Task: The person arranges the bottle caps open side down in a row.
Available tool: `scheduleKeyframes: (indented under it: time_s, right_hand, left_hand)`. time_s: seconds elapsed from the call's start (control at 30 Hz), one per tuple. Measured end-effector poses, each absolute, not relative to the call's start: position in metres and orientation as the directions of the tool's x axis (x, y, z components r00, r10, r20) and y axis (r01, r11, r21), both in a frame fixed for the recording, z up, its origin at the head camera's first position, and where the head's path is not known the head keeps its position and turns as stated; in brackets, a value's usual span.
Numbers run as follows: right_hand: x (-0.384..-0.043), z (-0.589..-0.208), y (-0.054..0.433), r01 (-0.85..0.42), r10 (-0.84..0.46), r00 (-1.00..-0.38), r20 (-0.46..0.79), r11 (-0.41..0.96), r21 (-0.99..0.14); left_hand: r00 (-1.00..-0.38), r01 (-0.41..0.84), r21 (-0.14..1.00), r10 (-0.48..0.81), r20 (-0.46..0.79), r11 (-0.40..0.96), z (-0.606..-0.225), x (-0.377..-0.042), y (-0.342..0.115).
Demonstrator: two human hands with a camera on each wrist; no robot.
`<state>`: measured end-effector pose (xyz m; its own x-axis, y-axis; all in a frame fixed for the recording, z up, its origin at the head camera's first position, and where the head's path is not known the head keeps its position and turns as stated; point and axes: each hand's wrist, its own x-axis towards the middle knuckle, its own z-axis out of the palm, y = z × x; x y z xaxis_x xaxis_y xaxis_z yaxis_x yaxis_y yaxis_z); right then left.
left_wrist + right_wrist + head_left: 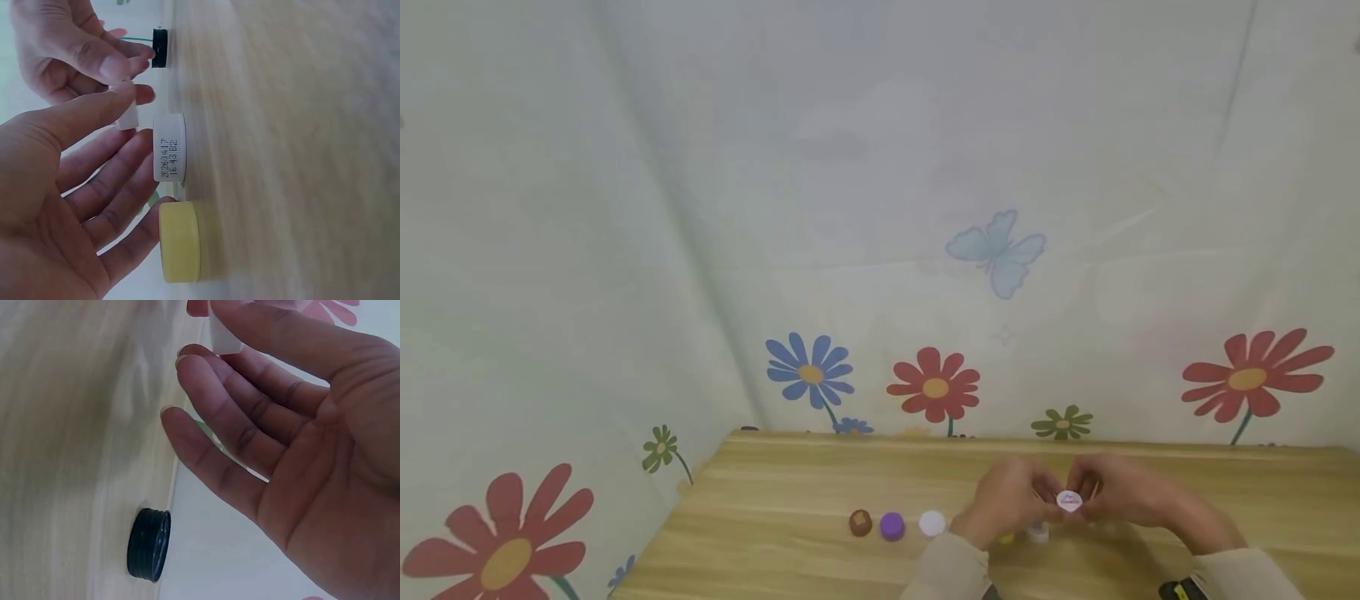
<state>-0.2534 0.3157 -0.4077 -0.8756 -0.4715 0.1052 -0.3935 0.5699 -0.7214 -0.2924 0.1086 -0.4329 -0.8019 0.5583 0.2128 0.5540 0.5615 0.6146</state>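
Observation:
Between both hands, above the wooden table [790,483], is a white bottle cap [1070,501] with a printed top turned toward the head camera. My left hand [1003,500] pinches its left side by thumb and fingertips. The right hand [1123,492] pinches the opposite side; its other fingers [212,400] stretch loosely beneath. Just under the left fingers stands another white cap [169,148] with a printed date, and beside that a yellow cap [179,242]. A black cap [149,545] lies on the table near the right hand; the head view does not show it.
Left of the hands, a brown cap [861,523], a purple cap [892,526] and a plain white cap [932,523] sit in a row. A flowered cloth backdrop [865,292] hangs behind the table's far edge.

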Motion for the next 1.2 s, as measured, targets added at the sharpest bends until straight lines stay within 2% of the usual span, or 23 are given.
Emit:
scheduleKeyframes:
  time_s: [0.4, 0.7, 1.0, 1.2]
  right_hand:
    - [-0.252, -0.424, 0.32, -0.377, -0.487, -0.871, 0.062, 0.583, -0.719]
    - [-0.253, -0.437, 0.318, -0.436, -0.494, -0.863, 0.109, 0.617, -0.655]
    - [-0.245, -0.422, 0.313, -0.354, -0.443, -0.896, 0.045, 0.648, -0.674]
    - [-0.247, -0.42, 0.317, -0.408, -0.476, -0.874, 0.094, 0.616, -0.674]
  left_hand:
    - [-0.771, 0.577, 0.552, 0.624, 0.127, 0.602, -0.433, -0.286, 0.111]
    - [-0.765, 0.623, 0.417, 0.626, 0.152, 0.661, -0.432, -0.28, 0.112]
    - [-0.76, 0.626, 0.413, 0.637, 0.132, 0.661, -0.429, -0.28, 0.114]
    - [-0.784, 0.571, 0.474, 0.616, 0.073, 0.67, -0.424, -0.279, 0.115]
